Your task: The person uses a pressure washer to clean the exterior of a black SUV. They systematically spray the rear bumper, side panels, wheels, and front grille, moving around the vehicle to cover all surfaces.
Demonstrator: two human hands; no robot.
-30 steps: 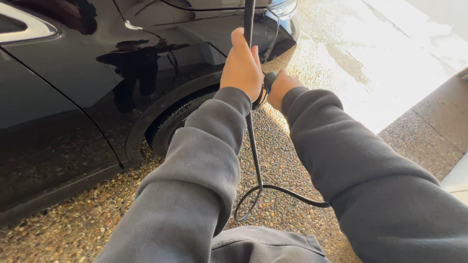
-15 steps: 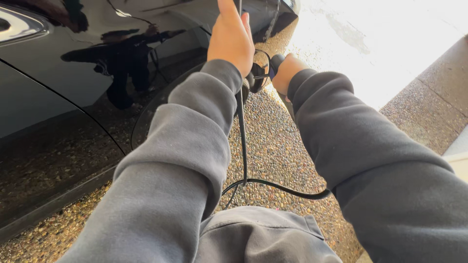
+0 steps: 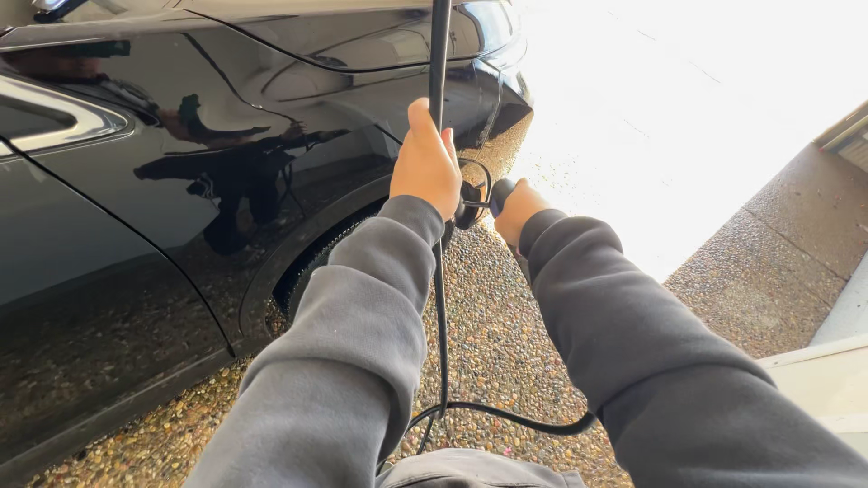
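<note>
A long black metal wand (image 3: 439,54) is gripped by the left hand (image 3: 425,163), fingers wrapped around it; its black handle (image 3: 499,194) is clasped by the right hand (image 3: 517,210), beside a glossy black car (image 3: 181,181).

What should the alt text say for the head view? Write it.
Both hands grip a black wand beside a black car: left hand on its shaft, right hand on the handle. A black hose trails over gravel.

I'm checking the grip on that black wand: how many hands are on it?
2. The left hand wraps the black wand on its shaft; the right hand holds the handle lower down, partly hidden by its sleeve.
</note>
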